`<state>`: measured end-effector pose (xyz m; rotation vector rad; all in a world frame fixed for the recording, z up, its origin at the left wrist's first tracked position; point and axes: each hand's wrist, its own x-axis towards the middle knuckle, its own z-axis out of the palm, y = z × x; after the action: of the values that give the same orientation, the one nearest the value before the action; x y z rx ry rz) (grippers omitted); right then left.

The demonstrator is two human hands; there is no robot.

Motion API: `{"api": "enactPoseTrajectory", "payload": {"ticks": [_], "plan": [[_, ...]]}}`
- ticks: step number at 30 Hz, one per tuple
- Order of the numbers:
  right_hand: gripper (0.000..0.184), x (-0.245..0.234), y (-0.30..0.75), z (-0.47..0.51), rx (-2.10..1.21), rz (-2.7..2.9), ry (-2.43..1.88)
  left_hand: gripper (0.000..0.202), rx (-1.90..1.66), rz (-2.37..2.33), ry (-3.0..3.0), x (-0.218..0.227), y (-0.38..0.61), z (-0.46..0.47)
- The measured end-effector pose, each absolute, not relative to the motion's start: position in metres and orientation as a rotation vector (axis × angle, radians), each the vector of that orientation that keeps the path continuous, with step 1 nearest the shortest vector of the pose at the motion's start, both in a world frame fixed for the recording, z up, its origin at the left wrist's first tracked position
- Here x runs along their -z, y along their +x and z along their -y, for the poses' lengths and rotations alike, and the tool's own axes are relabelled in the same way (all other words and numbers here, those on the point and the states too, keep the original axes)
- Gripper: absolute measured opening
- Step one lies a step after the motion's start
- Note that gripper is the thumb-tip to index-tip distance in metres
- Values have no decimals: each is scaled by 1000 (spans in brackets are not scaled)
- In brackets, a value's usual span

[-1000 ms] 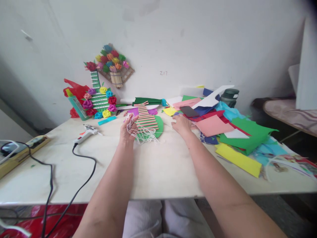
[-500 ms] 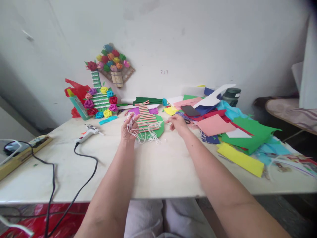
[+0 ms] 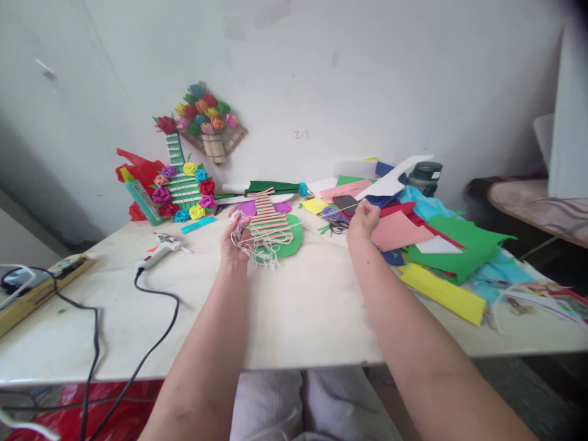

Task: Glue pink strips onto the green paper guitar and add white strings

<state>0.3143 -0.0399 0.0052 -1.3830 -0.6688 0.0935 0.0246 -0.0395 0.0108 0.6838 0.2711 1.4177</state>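
My left hand [image 3: 235, 240] is closed around a loose tangle of white string [image 3: 261, 248], whose loops hang down over a craft piece. From the tangle a strand runs taut to the right, up to my right hand [image 3: 364, 220], which pinches it with closed fingers. Between the hands lies the guitar-shaped piece with pink striped strips [image 3: 270, 222] on a green backing [image 3: 296, 236]. Purple paper [image 3: 282, 207] shows behind it. My right hand is above the table, in front of a dark phone [image 3: 344, 204] and pink paper.
Coloured paper sheets [image 3: 468, 245] pile up on the right, with a dark bottle [image 3: 425, 177] behind. At left lie a hot glue gun [image 3: 160, 250] with its black cord and a power strip [image 3: 46, 291]. A flower-decorated green craft guitar [image 3: 184, 187] leans at the wall beside a glue bottle [image 3: 142, 199].
My right hand has moved right and slightly up, drawing the strand of string out longer. My left hand stays near its place with the tangle; the view has shifted slightly.
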Motion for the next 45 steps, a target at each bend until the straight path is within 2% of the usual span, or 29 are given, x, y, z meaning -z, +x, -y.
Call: {"api": "enactPoseTrajectory", "payload": {"ticks": [2,7,11,14,16,19,22,26,27,29,31,33,37,40,45], "plan": [[20,-7,316,43,30,639,-1459,9,-1470,-374,680,-11,27,38],[27,-17,306,56,295,772,-1598,23,-1569,-617,749,-10,34,38],[34,-20,295,65,123,987,-1955,29,-1566,-606,841,-8,37,39],[28,-19,287,66,54,1301,-2226,30,-1551,-619,877,-8,39,39],[30,-19,281,64,80,1458,-2271,30,-1534,-626,888,-8,41,40],[30,-21,267,64,33,1591,-2099,30,-1508,-620,914,-7,44,41],[21,-20,244,68,-381,1708,-1720,31,-1484,-619,961,-5,49,42],[30,-12,210,77,-1148,1674,-1139,34,-1468,-637,1001,-4,56,43],[31,-10,204,79,-1250,1658,-1041,35,-1463,-639,1009,-4,57,43],[23,-7,195,80,-1339,1619,-961,35,-1451,-651,1025,-4,58,43],[16,-6,195,78,-1332,1547,-958,35,-1453,-681,1033,-4,57,42],[19,-9,204,73,-1287,1399,-950,35,-1467,-701,1042,-4,55,41],[11,-21,243,62,-1135,870,-853,36,-1485,-715,1067,-4,49,39],[16,-26,274,56,-1017,569,-813,32,-1503,-711,1084,-4,47,39],[15,-21,304,47,-737,470,-866,31,-1483,-640,1100,-6,45,41]]}}
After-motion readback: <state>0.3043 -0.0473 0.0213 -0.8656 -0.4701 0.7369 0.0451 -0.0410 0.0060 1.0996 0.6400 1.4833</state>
